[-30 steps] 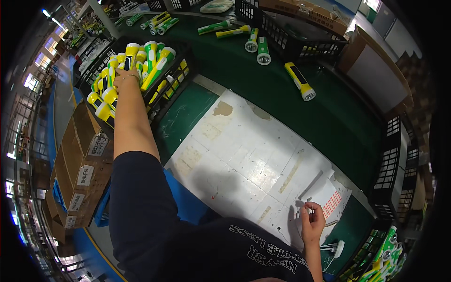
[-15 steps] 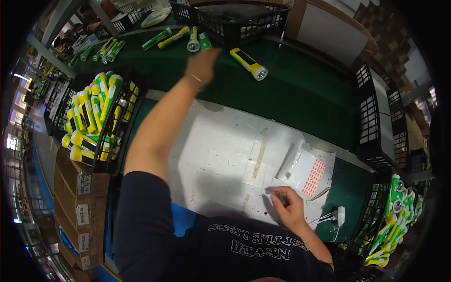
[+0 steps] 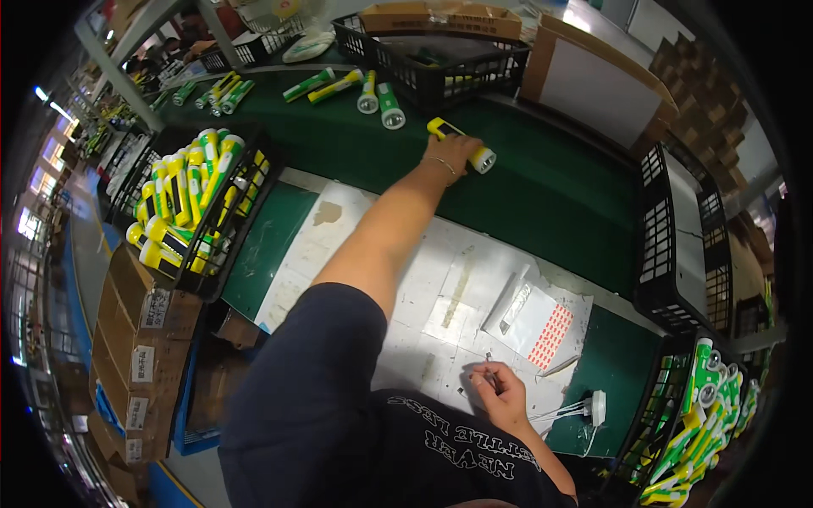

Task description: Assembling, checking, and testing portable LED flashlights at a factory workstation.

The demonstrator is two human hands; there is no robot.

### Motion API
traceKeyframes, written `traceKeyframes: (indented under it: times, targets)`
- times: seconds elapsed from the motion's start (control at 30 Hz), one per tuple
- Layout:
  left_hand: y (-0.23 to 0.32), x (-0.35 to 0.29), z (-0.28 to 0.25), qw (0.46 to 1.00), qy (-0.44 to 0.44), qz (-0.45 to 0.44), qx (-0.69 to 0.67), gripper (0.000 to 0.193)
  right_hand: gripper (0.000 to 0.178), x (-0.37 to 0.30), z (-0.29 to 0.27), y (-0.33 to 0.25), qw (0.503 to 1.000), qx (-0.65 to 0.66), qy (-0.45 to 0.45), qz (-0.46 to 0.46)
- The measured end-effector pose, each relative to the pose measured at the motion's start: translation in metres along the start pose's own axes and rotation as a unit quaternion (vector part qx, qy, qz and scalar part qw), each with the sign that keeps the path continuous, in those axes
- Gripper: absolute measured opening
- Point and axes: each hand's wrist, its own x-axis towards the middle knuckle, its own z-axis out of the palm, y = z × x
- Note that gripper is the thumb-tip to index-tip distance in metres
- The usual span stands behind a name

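Note:
My left hand [image 3: 451,156] reaches out over the green surface and has its fingers around the body of a yellow flashlight [image 3: 443,128]. The flashlight's lens end sticks out to the right of the hand, and its middle is covered. Close to my body, my right hand [image 3: 503,396] is closed in a pinch over the white work sheet [image 3: 415,292]. A small dark thing seems to be between its fingers, too small to name. Left of the yellow flashlight lie a green flashlight [image 3: 390,107] and a yellow-white flashlight [image 3: 367,93].
A black crate [image 3: 246,199] full of flashlights stands at left above a cardboard box [image 3: 127,356]. More flashlights [image 3: 699,423] fill a crate at lower right. Black crates [image 3: 677,237] border the right and far sides. A red-printed label sheet [image 3: 550,334] and white plug [image 3: 598,408] lie near my right hand.
My left hand has moved right, from beside the green flashlight onto the yellow one, and now grips it. My right hand stays pinched near my body. The whole view has shifted slightly.

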Motion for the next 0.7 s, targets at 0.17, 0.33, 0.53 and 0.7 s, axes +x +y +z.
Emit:
traceKeyframes:
  times: [0.17,0.33,0.53,0.7]
  targets:
    - [0.002,0.012,0.028,0.987,0.044,-0.021,0.155,0.054,0.017,-0.017,-0.004,-0.001,0.999,0.010,-0.007,0.034]
    - [0.024,-0.004,-0.014,0.998,0.042,0.043,-0.017,0.057,0.017,-0.030,-0.023,0.007,0.998,-0.001,0.062,0.027]
    - [0.082,-0.073,-0.039,0.533,-0.119,-0.135,-0.827,0.048,0.018,-0.017,-0.011,0.016,1.000,0.011,-0.006,-0.001]
    - [0.120,-0.160,-0.034,0.233,-0.285,-0.209,-0.906,0.056,0.018,-0.018,-0.011,0.010,0.999,-0.035,-0.027,-0.016]
